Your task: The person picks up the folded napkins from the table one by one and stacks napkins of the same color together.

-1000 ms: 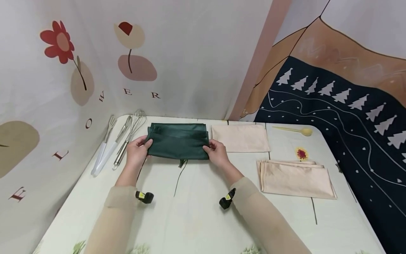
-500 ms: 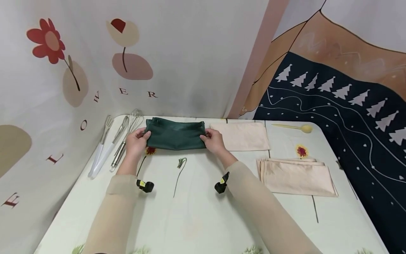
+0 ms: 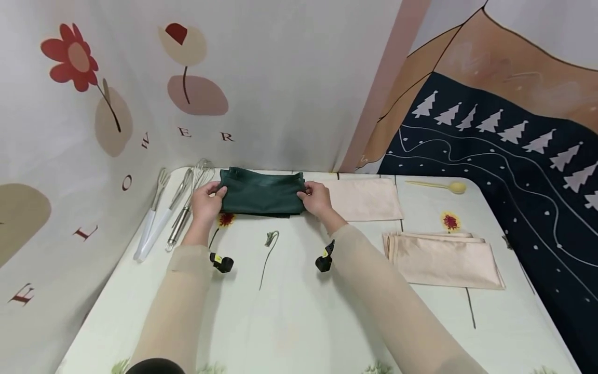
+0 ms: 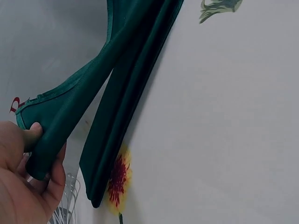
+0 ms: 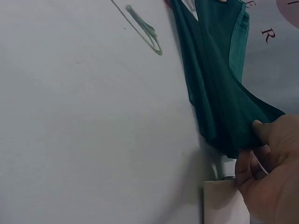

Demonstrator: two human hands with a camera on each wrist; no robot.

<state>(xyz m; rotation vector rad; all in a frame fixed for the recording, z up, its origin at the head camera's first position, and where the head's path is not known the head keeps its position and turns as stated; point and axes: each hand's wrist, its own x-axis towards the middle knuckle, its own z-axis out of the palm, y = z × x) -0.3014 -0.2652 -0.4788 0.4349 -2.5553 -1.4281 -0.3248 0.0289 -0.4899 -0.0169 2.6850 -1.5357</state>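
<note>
A folded dark green cloth [image 3: 261,193] spans both hands near the back of the table. At its left end my left hand [image 3: 205,204] pinches the cloth, thumb on the near face and fingers behind. The right end is pinched the same way by my right hand [image 3: 318,200]. In the left wrist view, the upper fold of the green cloth [image 4: 77,109] is lifted, and the lower layers hang apart below it, close over the tabletop. The right wrist view has the thumb and fingers of my right hand [image 5: 271,168] on the cloth's corner.
Left of the cloth lie a whisk [image 3: 186,210] and two white-handled utensils [image 3: 150,228]. One pale pink folded cloth [image 3: 366,200] lies beside my right hand, another pink cloth [image 3: 446,259] further front right. A yellow spoon [image 3: 455,187] lies back right. Printed curtains stand behind the table.
Both hands have carried the green cloth away from me toward the table's back edge. A printed flower and a curled stem on the tablecloth now show in front of it.
</note>
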